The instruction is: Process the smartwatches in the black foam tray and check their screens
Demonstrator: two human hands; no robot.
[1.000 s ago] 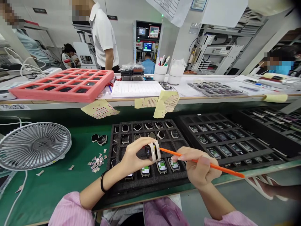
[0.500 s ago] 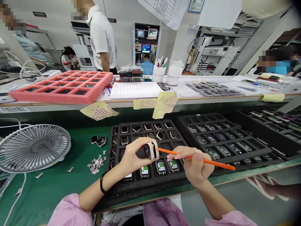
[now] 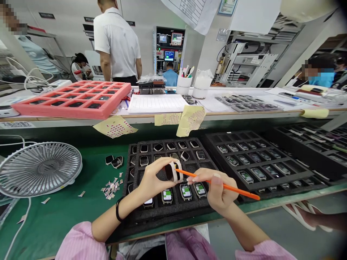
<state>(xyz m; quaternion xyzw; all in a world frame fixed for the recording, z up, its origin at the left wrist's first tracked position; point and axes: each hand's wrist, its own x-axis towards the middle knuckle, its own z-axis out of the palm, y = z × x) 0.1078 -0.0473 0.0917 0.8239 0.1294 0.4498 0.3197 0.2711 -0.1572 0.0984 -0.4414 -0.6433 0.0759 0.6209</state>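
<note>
My left hand (image 3: 154, 177) is closed on a smartwatch body (image 3: 173, 172), its thumb below and fingers above. The watch's pale frame stands on edge, with a gap between its two halves. In my right hand (image 3: 221, 189) is a thin orange stick (image 3: 241, 191), gripped like a pen. The stick's left tip reaches the gap in the watch. Under both hands lies a black foam tray (image 3: 173, 213) of watches. In its front row, several watches such as this lit watch (image 3: 185, 191) show green and white screens.
Left of the tray are two loose watches (image 3: 116, 161), a pile of small strips (image 3: 111, 189) and a white fan (image 3: 48, 168). More black foam trays (image 3: 273, 151) stand to the right. A shelf ahead holds a pink foam tray (image 3: 108, 112) and a pen cup (image 3: 183, 85).
My right hand has moved left, and the orange stick's tip has gone further into the gap of the watch. The screen side looks darker. A person in white behind has turned away.
</note>
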